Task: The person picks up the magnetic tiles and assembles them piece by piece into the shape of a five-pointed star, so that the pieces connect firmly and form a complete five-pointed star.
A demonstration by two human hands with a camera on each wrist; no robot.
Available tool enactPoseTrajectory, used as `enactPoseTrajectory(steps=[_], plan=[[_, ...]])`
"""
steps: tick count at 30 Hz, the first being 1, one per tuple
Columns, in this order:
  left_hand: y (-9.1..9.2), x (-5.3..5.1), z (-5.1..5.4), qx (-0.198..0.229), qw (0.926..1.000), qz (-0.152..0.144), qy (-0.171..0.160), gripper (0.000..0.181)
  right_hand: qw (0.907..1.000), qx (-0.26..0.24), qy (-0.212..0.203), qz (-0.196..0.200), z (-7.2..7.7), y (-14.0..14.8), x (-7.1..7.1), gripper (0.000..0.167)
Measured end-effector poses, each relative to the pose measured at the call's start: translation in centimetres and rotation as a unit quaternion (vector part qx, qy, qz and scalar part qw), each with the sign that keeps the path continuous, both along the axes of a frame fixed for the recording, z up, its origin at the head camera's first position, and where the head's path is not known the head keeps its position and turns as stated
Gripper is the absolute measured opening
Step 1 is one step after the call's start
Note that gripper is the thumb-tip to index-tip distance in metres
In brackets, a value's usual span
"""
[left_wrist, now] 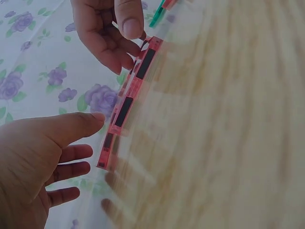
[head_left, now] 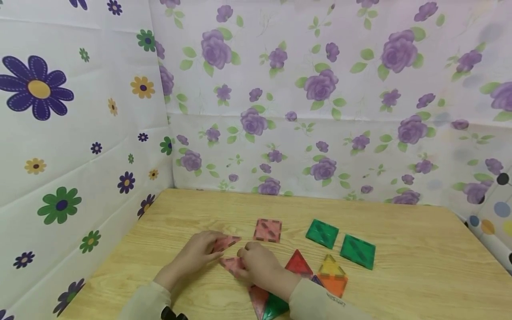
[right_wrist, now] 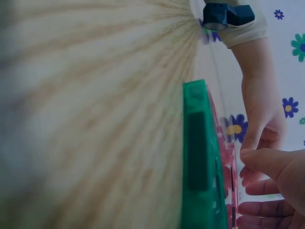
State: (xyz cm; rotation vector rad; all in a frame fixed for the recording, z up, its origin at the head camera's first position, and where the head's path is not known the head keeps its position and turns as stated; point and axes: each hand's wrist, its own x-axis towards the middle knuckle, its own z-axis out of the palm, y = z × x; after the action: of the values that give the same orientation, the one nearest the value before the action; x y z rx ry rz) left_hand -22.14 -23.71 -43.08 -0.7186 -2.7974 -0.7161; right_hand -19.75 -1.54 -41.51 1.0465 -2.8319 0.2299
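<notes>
In the head view my left hand [head_left: 198,253] is at the left end of a pink triangular tile [head_left: 226,242], its thumb apart from its fingers. My right hand [head_left: 262,266] lies over the right part of another pink triangle [head_left: 231,264]. The left wrist view shows my left hand [left_wrist: 38,162] with spread thumb and loose fingers beside a pink tile edge [left_wrist: 125,112]; the bent fingers of my right hand [left_wrist: 107,28] are near its far end. In the right wrist view, my right hand [right_wrist: 281,191] has extended fingers beside pink tiles [right_wrist: 230,167]; contact is unclear.
Beyond the hands lies a pink square [head_left: 268,230], with two green squares [head_left: 322,233] [head_left: 358,251] to its right. Red [head_left: 298,264], yellow [head_left: 330,266] and orange [head_left: 333,284] tiles lie right of my right hand. Pink and green [head_left: 275,306] tiles are partly under my right forearm.
</notes>
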Motion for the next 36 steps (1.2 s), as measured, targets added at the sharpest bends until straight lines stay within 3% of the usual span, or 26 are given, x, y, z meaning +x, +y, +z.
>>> enactPoseTrajectory(steps=[7, 14, 26, 36], plan=[[-0.3, 0.1, -0.3, -0.004, 0.9999, -0.014, -0.005, 0.040, 0.9992, 0.032, -0.011, -0.018, -0.1, -0.5, 0.1, 0.043], [0.0, 0.4, -0.5, -0.002, 0.9998, -0.003, -0.021, 0.040, 0.9986, 0.047, -0.009, -0.024, 0.0, -0.6, 0.2, 0.040], [0.5, 1.4, -0.4, -0.019, 0.9996, -0.007, -0.018, 0.035, 0.9991, 0.025, -0.031, 0.010, 0.5, 0.4, -0.1, 0.027], [0.9, 2.0, -0.7, -0.058, 0.9974, -0.014, 0.042, 0.030, 0.9972, 0.009, -0.063, 0.039, 0.8, 2.0, -0.4, 0.029]])
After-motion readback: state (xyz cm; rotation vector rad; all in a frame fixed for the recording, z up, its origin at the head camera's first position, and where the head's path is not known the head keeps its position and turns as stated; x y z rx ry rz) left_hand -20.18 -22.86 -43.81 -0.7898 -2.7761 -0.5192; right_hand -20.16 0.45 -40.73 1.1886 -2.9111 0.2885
